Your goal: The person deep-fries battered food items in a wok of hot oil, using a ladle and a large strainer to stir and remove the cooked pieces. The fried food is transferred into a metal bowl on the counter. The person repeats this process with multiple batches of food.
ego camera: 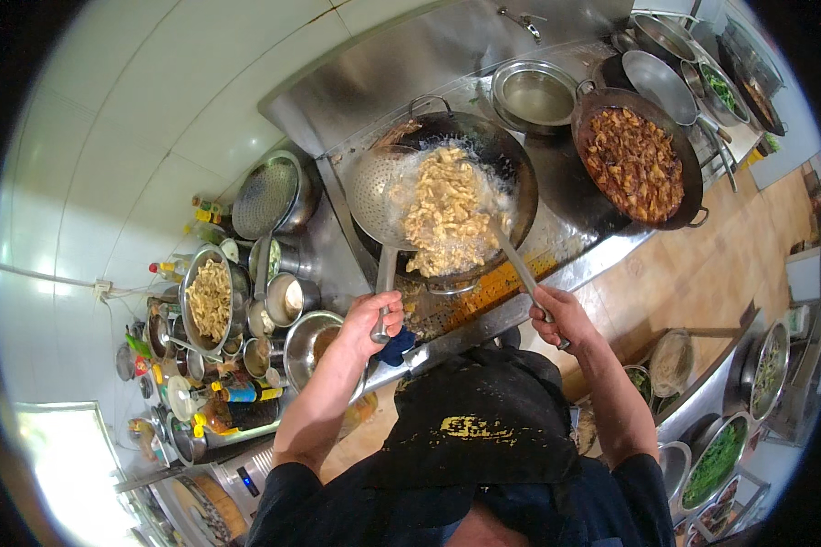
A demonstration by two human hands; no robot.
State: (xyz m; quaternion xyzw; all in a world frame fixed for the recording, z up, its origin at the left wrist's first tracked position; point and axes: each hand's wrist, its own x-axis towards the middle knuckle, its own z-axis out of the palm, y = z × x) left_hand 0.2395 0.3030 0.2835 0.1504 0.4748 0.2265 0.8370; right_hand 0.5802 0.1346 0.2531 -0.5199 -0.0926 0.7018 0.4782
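Observation:
My left hand [375, 320] grips the handle of a perforated metal strainer ladle [376, 195], whose bowl reaches into the left side of a large wok [525, 179]. Pale battered-looking pieces of food [448, 205] lie in bubbling liquid in the wok, partly over the strainer. In my right hand [557, 318] is the metal handle of a long utensil [516, 263]; its head is hidden among the pieces. A blue cloth [395, 347] lies near my left hand at the stove's edge.
A second wok [687, 198] of brown, sauced food stands at the right. Behind the stove are a metal basin [533, 96] and a faucet [528, 27]. Bowls, bottles and a metal bowl of pale pieces [209, 301] crowd the left; another perforated strainer [265, 198] rests there.

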